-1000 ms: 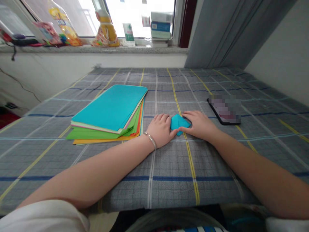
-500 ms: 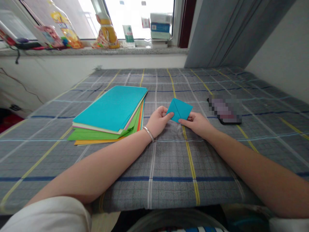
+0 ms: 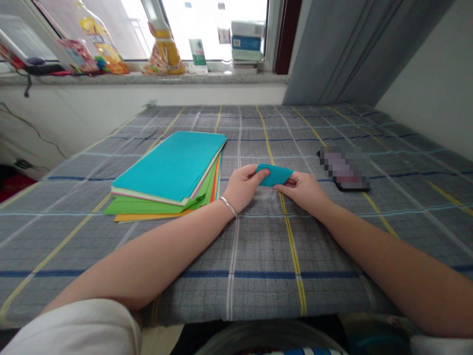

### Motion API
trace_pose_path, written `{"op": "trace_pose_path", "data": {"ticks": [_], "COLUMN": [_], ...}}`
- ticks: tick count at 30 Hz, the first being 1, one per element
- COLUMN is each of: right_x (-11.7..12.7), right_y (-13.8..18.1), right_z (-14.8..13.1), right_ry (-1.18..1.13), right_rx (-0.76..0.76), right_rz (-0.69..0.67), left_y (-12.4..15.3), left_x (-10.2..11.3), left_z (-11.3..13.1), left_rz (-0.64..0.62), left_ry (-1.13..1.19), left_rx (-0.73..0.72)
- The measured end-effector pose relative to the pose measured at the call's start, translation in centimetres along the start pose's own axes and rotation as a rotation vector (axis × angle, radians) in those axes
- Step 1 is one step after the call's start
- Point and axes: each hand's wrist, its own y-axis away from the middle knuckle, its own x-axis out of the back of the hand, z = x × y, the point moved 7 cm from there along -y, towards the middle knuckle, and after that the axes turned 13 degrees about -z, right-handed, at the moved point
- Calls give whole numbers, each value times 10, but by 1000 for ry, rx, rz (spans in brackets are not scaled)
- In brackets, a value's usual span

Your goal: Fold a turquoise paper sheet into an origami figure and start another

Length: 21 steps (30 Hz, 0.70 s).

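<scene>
A small folded piece of blue paper [image 3: 275, 176] is held between both hands above the checked cloth. My left hand [image 3: 244, 186], with a silver bangle at the wrist, pinches its left end, thumb on top. At the right end, my right hand [image 3: 303, 190] grips the paper between thumb and fingers, the thumb at its lower edge. The paper shows as a narrow, slanted shape. To the left of my hands lies a stack of coloured paper [image 3: 172, 165], blue sheets on top and green and orange ones sticking out below.
A phone [image 3: 343, 170], partly blurred out, lies on the checked cloth [image 3: 266, 246] to the right. Bottles, a tube [image 3: 198, 54] and stacked boxes [image 3: 247, 43] stand on the windowsill [image 3: 214, 79] at the back. A grey curtain [image 3: 332, 49] hangs at the back right.
The blue paper has gone from a diamond-like shape with visible crease lines to a narrower band, its top point no longer showing. Both hands stay at its ends, nearly in place.
</scene>
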Motion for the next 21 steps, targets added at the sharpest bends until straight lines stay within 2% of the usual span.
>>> {"op": "trace_pose_path", "data": {"ticks": [3, 7, 13, 17, 21], "right_x": [3, 10, 14, 12, 17], "right_y": [0, 2, 2, 5, 16], "right_z": [-5, -12, -7, -19, -40], "right_ry": [33, 209, 341, 311, 215], "right_rx": [20, 24, 14, 191, 364], "right_rz": [-7, 29, 56, 83, 158], "left_y": [0, 2, 2, 2, 4], "left_x": [1, 5, 7, 9, 2], "left_z": [-1, -3, -4, 0, 15], "left_rz": [7, 58, 71, 83, -6], "left_ry": [11, 77, 18, -84, -199], "left_rx": [-1, -21, -61, -94, -170]}}
